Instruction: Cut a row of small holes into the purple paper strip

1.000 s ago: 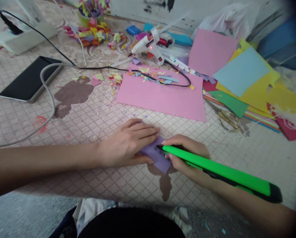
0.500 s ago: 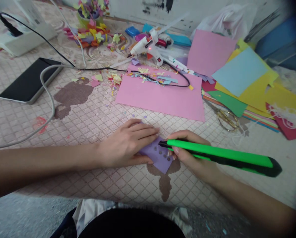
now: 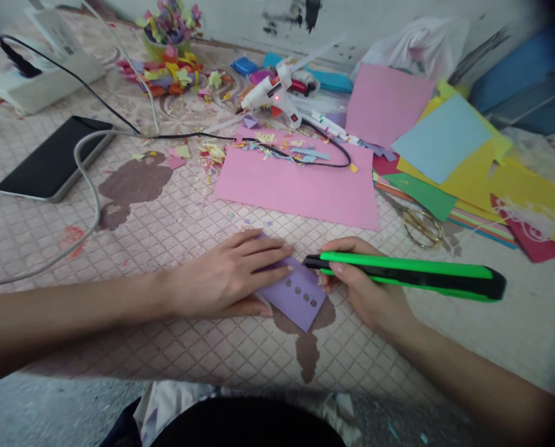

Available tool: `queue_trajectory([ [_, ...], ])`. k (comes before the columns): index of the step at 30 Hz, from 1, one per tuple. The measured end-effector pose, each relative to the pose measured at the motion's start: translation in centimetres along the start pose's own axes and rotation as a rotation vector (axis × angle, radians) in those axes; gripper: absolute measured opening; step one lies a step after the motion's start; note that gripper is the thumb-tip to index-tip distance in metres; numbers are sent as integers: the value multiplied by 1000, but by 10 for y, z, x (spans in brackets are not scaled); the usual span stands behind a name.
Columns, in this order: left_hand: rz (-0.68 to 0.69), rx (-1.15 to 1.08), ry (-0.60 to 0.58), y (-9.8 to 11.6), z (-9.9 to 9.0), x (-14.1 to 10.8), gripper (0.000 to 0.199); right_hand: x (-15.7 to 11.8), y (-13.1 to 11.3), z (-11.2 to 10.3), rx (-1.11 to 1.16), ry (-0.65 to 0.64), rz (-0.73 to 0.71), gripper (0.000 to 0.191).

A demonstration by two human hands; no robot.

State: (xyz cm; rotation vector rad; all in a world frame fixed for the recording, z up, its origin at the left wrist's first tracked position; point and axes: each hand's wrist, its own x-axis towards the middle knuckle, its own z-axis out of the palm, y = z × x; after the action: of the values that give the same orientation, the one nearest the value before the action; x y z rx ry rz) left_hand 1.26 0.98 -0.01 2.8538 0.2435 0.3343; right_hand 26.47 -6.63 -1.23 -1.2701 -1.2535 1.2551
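Four dark round marks [image 3: 297,290] were done on the small purple paper sheet [image 3: 289,302] on pale cloth [image 3: 203,354]; I couldn't tell what was left. My left hand [image 3: 226,273] pressed it flat, fingers straight. My right hand [image 3: 375,301] curled round a long green-and-black plastic cutter [image 3: 417,273].

Ahead of me, a pale grey-white wall [image 3: 238,22] with black smears [image 3: 311,15]. Against it, a table under a pale pink, diamond-patterned cloth [image 3: 175,354], brown patches [image 3: 140,180] on it. Speckled grey floor [image 3: 63,403] below. Light soft, rather dull.
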Motion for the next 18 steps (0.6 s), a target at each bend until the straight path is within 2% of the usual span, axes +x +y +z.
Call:
queue_trajectory([
  [5,50,10,-89,-3,-3,-5,53,1,-1,0,26,-8,1,15],
  [11,-24,64,-69,-1,3,-4,72,2,-3,1,87,-3,11,13],
  [16,43,59,-96,-3,1,-4,57,2,-5,1,117,-8,12,13],
  [18,17,53,-79,-3,1,-4,61,2,-5,1,121,-4,13,13],
])
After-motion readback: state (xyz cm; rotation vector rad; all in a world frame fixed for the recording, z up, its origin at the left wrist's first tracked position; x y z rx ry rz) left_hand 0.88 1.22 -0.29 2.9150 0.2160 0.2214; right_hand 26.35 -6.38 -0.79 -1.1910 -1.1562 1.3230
